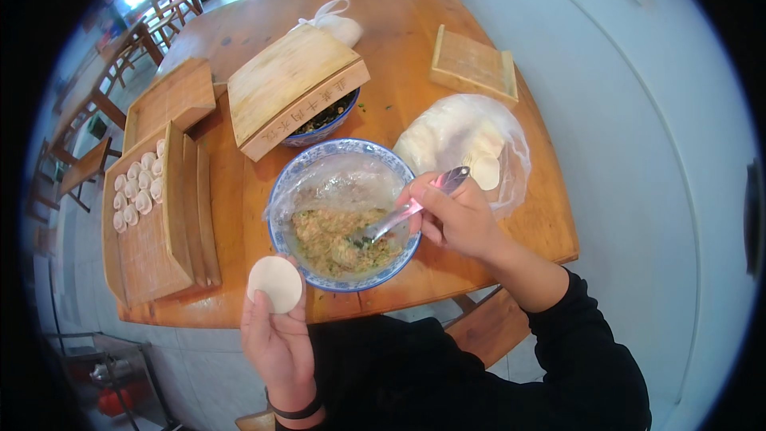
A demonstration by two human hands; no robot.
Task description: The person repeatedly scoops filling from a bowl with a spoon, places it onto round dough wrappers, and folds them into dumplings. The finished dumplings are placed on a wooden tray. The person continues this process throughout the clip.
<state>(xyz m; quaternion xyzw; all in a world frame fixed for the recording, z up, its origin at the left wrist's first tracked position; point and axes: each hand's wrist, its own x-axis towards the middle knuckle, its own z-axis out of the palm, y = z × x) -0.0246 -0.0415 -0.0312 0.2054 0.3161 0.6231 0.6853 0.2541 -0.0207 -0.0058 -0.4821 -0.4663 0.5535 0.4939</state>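
On the fingers of my left hand [278, 341] lies a round dough wrapper [275, 284], the thumb pressing its near edge. My right hand [452, 215] grips the handle of a metal spoon [392, 221]. The spoon's bowl is sunk in minced filling with green bits [332, 239], so its tip is hidden. That filling sits in a blue-and-white patterned bowl [344, 284], its far part covered by clear plastic film [341, 182]. Just beyond my right hand, more round wrappers [485, 172] lie at the mouth of a clear plastic bag [425, 134].
Folded dumplings [143, 179] stand in rows in a wooden tray [149, 263] at the left. A wooden box [293, 81] bearing writing partly covers a second bowl [326, 126] of dark filling. Farther off are a white bag [338, 27] and another wooden tray [473, 66]. A wall flanks the table's right.
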